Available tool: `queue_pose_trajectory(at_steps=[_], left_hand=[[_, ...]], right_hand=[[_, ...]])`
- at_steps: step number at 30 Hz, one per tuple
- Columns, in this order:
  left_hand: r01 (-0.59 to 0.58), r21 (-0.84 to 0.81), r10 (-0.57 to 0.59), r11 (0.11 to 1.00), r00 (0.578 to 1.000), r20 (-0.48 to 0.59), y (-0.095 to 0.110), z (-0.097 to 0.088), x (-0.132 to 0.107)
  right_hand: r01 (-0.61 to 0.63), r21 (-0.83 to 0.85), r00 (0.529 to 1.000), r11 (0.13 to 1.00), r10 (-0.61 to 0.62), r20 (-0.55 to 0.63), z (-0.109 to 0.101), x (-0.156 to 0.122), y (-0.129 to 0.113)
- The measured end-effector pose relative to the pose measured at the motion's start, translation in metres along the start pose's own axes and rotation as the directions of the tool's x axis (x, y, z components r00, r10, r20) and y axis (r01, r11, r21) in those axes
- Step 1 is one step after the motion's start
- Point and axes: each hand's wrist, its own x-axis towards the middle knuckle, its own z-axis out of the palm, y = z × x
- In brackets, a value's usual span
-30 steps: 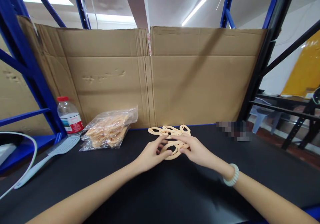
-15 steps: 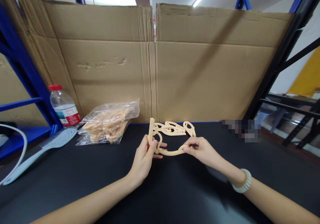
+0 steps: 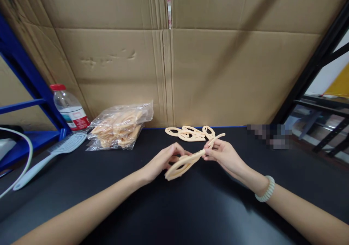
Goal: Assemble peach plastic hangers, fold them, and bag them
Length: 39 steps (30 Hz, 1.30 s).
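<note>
Between my hands, above the black table, is a beige plastic folding hanger point(image 3: 182, 165) with an open loop-shaped arm slanting down to the left. A thin curved piece of it rises past my right fingers. My right hand point(image 3: 225, 157) pinches the hanger near its middle joint. Behind the loop, my left hand point(image 3: 163, 158) has its fingers curled against the far edge, partly hidden by the hanger. Several similar beige hanger pieces point(image 3: 191, 135) lie flat just beyond, near the cardboard.
A clear bag of beige pieces point(image 3: 117, 126) lies back left. Beside it are a bottle with a red cap point(image 3: 72, 110), a pale blue hairbrush point(image 3: 54, 157) and a white cable point(image 3: 28, 154). A cardboard wall point(image 3: 109, 63) closes off the back.
The hanger has turned: its loop arm now points down-left, and the curved piece sticks up at my right hand. My left grip has shifted. The view has tilted downward.
</note>
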Motion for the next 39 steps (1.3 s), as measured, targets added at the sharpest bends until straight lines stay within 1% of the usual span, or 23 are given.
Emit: queue_pose_trajectory(at_steps=[1,3,5,6,8,10,13,15,17,20,22,24,26,28,30,32,34,36,37,38,39], left_hand=[[0.065,-0.015,-0.065,0.998,0.998,0.018,0.000,0.002,0.000],[0.175,-0.011,-0.175,0.985,0.985,0.017,0.000,0.007,0.001],[0.222,0.042,-0.223,0.974,0.974,0.023,0.000,0.012,0.000],[0.225,0.081,-0.229,0.971,0.973,0.041,0.000,0.014,0.000],[0.189,0.173,-0.205,0.967,0.976,0.074,-0.001,0.015,-0.002],[0.145,0.263,-0.171,0.954,0.982,0.081,-0.002,0.016,-0.004],[0.087,0.423,-0.128,0.902,0.989,0.070,-0.004,0.016,-0.006],[0.027,0.565,-0.080,0.825,0.994,0.069,-0.004,0.016,-0.007],[-0.053,0.686,-0.024,0.726,0.995,0.101,-0.003,0.017,-0.008],[-0.151,0.768,0.024,0.622,0.984,0.175,0.000,0.018,-0.010],[-0.179,0.796,0.025,0.579,0.979,0.202,0.001,0.019,-0.011],[-0.191,0.821,0.018,0.538,0.976,0.215,0.002,0.020,-0.013],[-0.210,0.836,0.021,0.507,0.973,0.231,0.002,0.021,-0.013],[-0.234,0.841,0.034,0.487,0.968,0.249,0.002,0.023,-0.014],[-0.250,0.841,0.045,0.479,0.964,0.261,0.002,0.024,-0.014],[-0.253,0.842,0.048,0.476,0.964,0.263,0.002,0.025,-0.013],[-0.257,0.843,0.058,0.473,0.964,0.261,0.004,0.026,-0.014],[-0.262,0.839,0.063,0.477,0.962,0.264,0.005,0.027,-0.014],[-0.267,0.831,0.059,0.489,0.960,0.273,0.006,0.027,-0.014],[-0.269,0.819,0.053,0.507,0.958,0.281,0.006,0.026,-0.014],[-0.264,0.805,0.050,0.530,0.958,0.281,0.006,0.025,-0.014]], right_hand=[[0.024,-0.013,1.000,1.000,-0.024,0.012,0.003,-0.002,0.001],[0.088,-0.042,0.995,0.995,-0.086,0.047,0.009,-0.005,0.002],[0.172,-0.084,0.981,0.981,-0.163,0.105,0.013,-0.009,0.000],[0.220,-0.116,0.968,0.968,-0.203,0.145,0.014,-0.010,-0.001],[0.312,-0.184,0.934,0.932,-0.266,0.238,0.014,-0.013,-0.003],[0.390,-0.247,0.896,0.887,-0.304,0.324,0.013,-0.015,-0.004],[0.497,-0.339,0.845,0.799,-0.356,0.399,0.012,-0.017,-0.005],[0.571,-0.403,0.806,0.715,-0.395,0.441,0.013,-0.018,-0.005],[0.635,-0.445,0.766,0.632,-0.438,0.470,0.014,-0.020,-0.004],[0.701,-0.476,0.713,0.531,-0.505,0.486,0.018,-0.023,-0.004],[0.726,-0.508,0.687,0.463,-0.514,0.514,0.019,-0.026,-0.005],[0.752,-0.554,0.655,0.358,-0.498,0.568,0.020,-0.030,-0.006],[0.790,-0.575,0.598,0.213,-0.476,0.645,0.020,-0.032,-0.008],[0.828,-0.555,0.522,0.076,-0.464,0.716,0.020,-0.034,-0.009],[0.845,-0.533,0.463,-0.030,-0.457,0.759,0.019,-0.034,-0.009],[0.851,-0.513,0.421,-0.108,-0.444,0.791,0.018,-0.033,-0.009],[0.858,-0.493,0.398,-0.145,-0.420,0.816,0.017,-0.034,-0.011],[0.874,-0.469,0.391,-0.128,-0.389,0.834,0.017,-0.036,-0.015],[0.886,-0.449,0.380,-0.115,-0.375,0.845,0.018,-0.039,-0.018],[0.901,-0.420,0.354,-0.110,-0.373,0.858,0.019,-0.041,-0.021],[0.918,-0.381,0.315,-0.112,-0.380,0.870,0.020,-0.044,-0.024]])
